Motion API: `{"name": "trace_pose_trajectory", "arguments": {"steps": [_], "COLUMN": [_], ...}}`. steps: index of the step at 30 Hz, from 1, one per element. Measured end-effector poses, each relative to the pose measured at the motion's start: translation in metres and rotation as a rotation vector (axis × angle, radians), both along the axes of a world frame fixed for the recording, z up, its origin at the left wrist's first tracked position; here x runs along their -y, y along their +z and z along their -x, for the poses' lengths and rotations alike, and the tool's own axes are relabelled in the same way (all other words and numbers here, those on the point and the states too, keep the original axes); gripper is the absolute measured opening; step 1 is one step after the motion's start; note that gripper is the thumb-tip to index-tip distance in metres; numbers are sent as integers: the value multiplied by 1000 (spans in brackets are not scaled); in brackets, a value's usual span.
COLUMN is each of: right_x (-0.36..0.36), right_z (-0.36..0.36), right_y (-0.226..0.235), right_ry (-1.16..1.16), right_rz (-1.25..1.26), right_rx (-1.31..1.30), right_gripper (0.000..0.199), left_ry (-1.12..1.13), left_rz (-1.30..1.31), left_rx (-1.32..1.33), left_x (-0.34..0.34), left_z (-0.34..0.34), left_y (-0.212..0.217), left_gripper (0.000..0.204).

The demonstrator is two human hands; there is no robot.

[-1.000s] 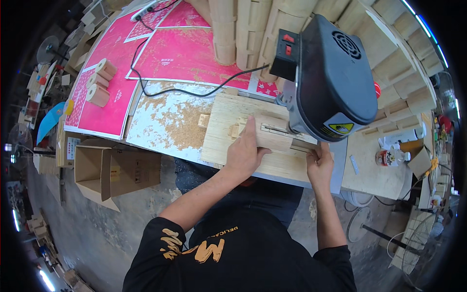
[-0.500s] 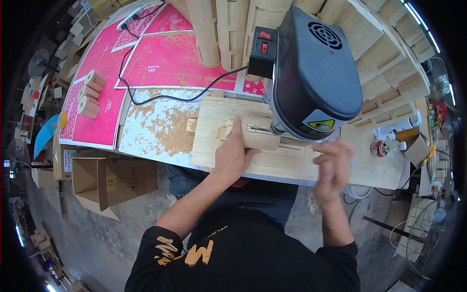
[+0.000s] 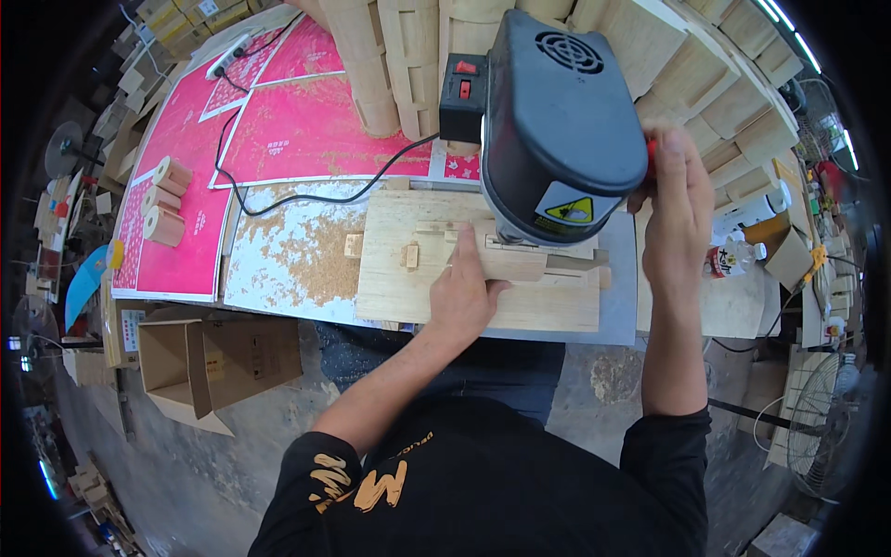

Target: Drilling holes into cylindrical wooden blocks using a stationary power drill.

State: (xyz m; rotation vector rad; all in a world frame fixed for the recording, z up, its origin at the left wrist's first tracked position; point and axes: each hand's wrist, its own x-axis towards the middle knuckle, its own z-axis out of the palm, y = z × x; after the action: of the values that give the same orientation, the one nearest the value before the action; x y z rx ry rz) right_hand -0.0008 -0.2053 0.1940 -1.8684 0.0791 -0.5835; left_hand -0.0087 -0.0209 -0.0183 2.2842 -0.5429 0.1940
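Pale rectangular slotted wooden block (image 3: pixel 520 267), lying lengthwise left to right on flat pale wooden board (image 3: pixel 394 295), beneath black rounded drill-press head (image 3: pixel 561 130); red knob (image 3: pixel 652 151) at head's right side, partly hidden.

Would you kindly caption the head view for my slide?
Left hand on wooden block, right hand at red knob beside the black drill press.

One left hand (image 3: pixel 461 292) and one right hand (image 3: pixel 680 218) make two hands. There is one drill (image 3: pixel 561 125), with two red switches (image 3: pixel 466 88), one round vent (image 3: pixel 569 52), one red knob (image 3: pixel 652 156) and one yellow warning label (image 3: pixel 574 209). Count one flat board (image 3: pixel 399 302), one long wooden block (image 3: pixel 516 265), three short wooden cylinders (image 3: pixel 162 226), one open cardboard box (image 3: pixel 251 357), one plastic bottle (image 3: pixel 731 259) and one power strip (image 3: pixel 226 58). The stacked wooden pieces (image 3: pixel 409 56) overlap too much to count.
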Motion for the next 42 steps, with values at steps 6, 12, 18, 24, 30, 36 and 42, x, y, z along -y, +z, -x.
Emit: {"name": "trace_pose_trajectory", "arguments": {"steps": [6, 12, 18, 24, 30, 36, 42], "right_x": [13, 26, 13, 47, 35, 35, 37], "right_z": [59, 44, 11, 39, 83, 72, 63], "right_y": [-129, -145, -20, -129, -148, -149, -155], "right_ry": [127, 151, 89, 399, 248, 164, 57], "right_rz": [548, 879, 70, 770, 564, 420, 376], "right_rx": [588, 643, 171, 28, -289, -387, -351], "right_gripper": [10, 11, 40, 31, 31, 31, 31], "left_ry": [-14, -161, -358, -438, -387, -128, -85], "left_rz": [60, 23, -79, -143, -273, -341, -240], "left_rx": [88, -246, -417, -825, -672, -158, 111], "left_x": [4, -12, -29, -63, -138, -115, -99], "left_z": [-1, -23, -76, -64, -44, -6, -1], "left_y": [-4, 41, 39, 84, 99, 69, 25], "left_gripper": [108, 108, 113, 95, 83, 63, 56]}}
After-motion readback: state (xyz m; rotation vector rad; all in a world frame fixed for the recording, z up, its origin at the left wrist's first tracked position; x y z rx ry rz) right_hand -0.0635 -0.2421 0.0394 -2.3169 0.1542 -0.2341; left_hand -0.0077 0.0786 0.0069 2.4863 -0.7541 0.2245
